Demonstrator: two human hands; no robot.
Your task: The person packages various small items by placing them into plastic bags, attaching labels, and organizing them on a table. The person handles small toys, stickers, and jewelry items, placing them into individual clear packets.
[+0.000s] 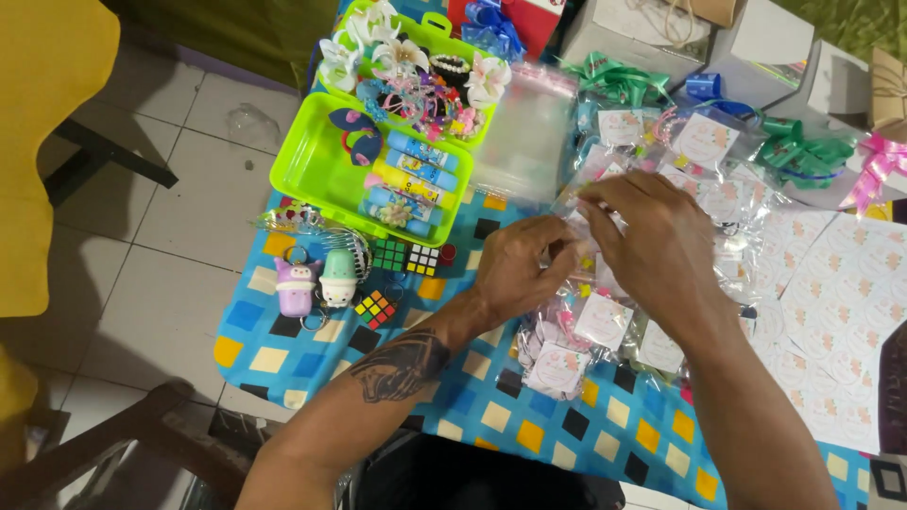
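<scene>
So I've got a small clear plastic bag (588, 219) pinched between both hands, held just above the pile of filled favour bags (605, 321) on the checkered tablecloth (529, 425). Left hand (515, 269) clamps its lower edge, right hand (657, 241) grips the top from above. Looks feather-light, floppy and slick, so I'd hold it by the edges near the opening. Lime green tray (316, 175) of hair clips, mini puzzle cubes (406, 255) and round sticker sheets (841, 302) sit around it.
</scene>
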